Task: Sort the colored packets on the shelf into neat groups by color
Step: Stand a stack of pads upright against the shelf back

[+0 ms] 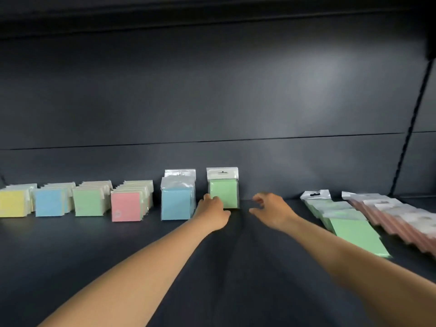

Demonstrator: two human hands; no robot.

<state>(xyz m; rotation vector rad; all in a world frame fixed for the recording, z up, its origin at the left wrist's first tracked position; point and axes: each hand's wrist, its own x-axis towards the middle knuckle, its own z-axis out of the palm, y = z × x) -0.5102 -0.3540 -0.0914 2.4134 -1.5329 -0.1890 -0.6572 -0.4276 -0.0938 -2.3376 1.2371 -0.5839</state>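
Observation:
A green packet (pixel 224 191) stands upright against the dark back wall at the middle of the shelf. My left hand (pixel 212 210) rests against its lower left corner, fingers touching it. My right hand (pixel 270 208) hovers just right of it, fingers spread and holding nothing. A group of blue packets (pixel 176 201) stands upright to the left. Further left stand rows of pink (pixel 126 206), green (pixel 88 201), blue (pixel 49 202) and yellow packets (pixel 13 203). On the right, green packets (pixel 346 219) and pink packets (pixel 401 220) lie flat and overlapping.
The dark shelf floor (pixel 212 279) stretches toward me between my forearms. The back wall (pixel 212 102) rises behind the packets. A slotted upright (pixel 411 128) runs down the wall at the right.

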